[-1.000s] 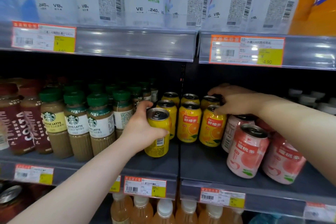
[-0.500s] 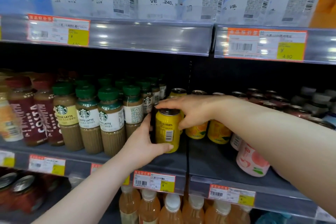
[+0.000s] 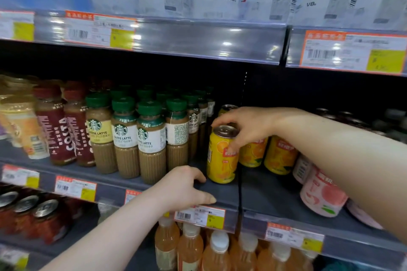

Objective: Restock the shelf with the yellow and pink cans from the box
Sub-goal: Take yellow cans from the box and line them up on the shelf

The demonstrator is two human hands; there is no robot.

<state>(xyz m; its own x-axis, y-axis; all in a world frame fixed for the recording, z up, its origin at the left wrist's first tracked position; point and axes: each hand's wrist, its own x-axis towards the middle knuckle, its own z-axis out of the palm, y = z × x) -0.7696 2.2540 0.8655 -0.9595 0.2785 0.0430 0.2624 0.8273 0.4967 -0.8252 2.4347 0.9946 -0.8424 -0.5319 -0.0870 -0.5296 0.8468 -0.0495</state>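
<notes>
The yellow can (image 3: pixel 222 157) stands upright on the shelf (image 3: pixel 264 196), at the front of its row and just left of the dark seam between the two shelf boards. Half a second ago the left hand was wrapped round its body and the barcode faced out; now that hand has let go and the orange print faces the aisle. I judge that this can is set down and turned label-forward, so only the release is left before the next one comes from the box, which is out of view.

The right hand (image 3: pixel 248 126) reaches in from 3 o'clock, forearm level across the shelf. Its fingers curl over the can's rim from above and the thumb presses the front of the label, so it is clamped on the can's top. The left hand (image 3: pixel 185 187) sits at 7 o'clock of the can, apart from it, low by the shelf's front lip. Its fingers are loosely bent, its thumb is out, and it holds nothing.

At 3 o'clock of the can, behind the right hand, stand more yellow cans (image 3: pixel 279 156). Further out at 4 o'clock are pink cans (image 3: pixel 321 193), the nearest of them leaning. At 9 o'clock the green-capped latte bottles (image 3: pixel 152 143) stand in rows.
</notes>
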